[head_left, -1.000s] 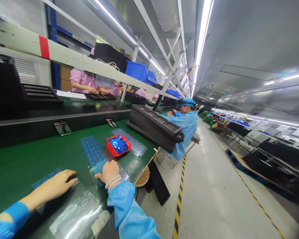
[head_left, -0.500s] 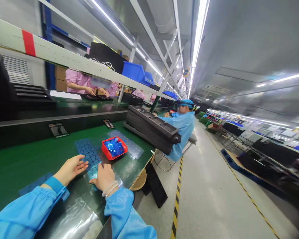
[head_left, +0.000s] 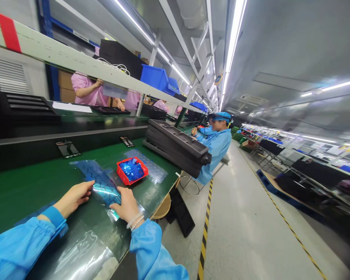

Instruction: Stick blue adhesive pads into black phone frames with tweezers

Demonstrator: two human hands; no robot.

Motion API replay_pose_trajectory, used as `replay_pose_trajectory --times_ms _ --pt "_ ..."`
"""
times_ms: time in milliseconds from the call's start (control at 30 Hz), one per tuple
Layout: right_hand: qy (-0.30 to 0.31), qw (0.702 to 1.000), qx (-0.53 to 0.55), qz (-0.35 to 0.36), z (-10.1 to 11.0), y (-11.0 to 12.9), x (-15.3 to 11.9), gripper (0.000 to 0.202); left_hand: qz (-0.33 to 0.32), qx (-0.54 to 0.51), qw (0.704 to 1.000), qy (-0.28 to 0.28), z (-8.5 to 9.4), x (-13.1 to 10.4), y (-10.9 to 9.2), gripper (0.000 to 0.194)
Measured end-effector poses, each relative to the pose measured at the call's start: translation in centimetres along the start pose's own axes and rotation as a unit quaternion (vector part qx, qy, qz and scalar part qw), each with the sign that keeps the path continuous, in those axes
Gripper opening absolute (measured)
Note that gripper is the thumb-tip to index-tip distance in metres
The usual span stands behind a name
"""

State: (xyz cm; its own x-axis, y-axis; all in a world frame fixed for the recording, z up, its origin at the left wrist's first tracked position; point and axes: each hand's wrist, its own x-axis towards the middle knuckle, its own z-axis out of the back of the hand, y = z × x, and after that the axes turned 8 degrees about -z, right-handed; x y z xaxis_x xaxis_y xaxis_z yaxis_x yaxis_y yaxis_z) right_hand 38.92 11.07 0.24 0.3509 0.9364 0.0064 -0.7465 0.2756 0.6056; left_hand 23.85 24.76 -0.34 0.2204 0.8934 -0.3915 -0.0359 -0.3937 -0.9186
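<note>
A translucent blue film sheet point(head_left: 103, 186), marked with a grid of dark lines, is bent and shiny between my two hands. My left hand point(head_left: 74, 197) pinches its left edge between thumb and fingertips. On the opposite edge, my right hand point(head_left: 127, 204) has its fingers closed, the thumb pointing inward. Just beyond the right hand stands a red tray point(head_left: 147, 174) full of crumpled blue film pieces point(head_left: 131, 170). Clear plastic film point(head_left: 81, 252) lies on the green tabletop point(head_left: 11, 186) near my forearms.
Another gridded film sheet point(head_left: 154, 169) lies right of the red tray. Stacked black trays point(head_left: 175, 147) overhang the bench's right edge. Two small dark panels point(head_left: 68, 149) rest along the back ledge. A co-worker in blue point(head_left: 218, 144) sits beyond; people in pink work across the bench.
The film sheet has gone from lying nearly flat to bent and lifted in the middle. My left hand has come onto its edge. The view has shifted slightly.
</note>
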Motion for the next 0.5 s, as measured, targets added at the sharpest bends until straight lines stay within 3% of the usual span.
replay_pose_trajectory --times_ms 267,500 --pt "0.003 0.997 0.080 0.005 -0.1 -1.5 0.1 0.080 -0.105 -0.029 0.993 0.048 1.2 -3.2 -0.8 0.022" --pt "-0.056 0.989 0.126 -0.057 -1.0 -2.8 1.9 0.035 -0.146 -0.047 0.987 0.049 3.1 -5.7 -1.5 0.013"
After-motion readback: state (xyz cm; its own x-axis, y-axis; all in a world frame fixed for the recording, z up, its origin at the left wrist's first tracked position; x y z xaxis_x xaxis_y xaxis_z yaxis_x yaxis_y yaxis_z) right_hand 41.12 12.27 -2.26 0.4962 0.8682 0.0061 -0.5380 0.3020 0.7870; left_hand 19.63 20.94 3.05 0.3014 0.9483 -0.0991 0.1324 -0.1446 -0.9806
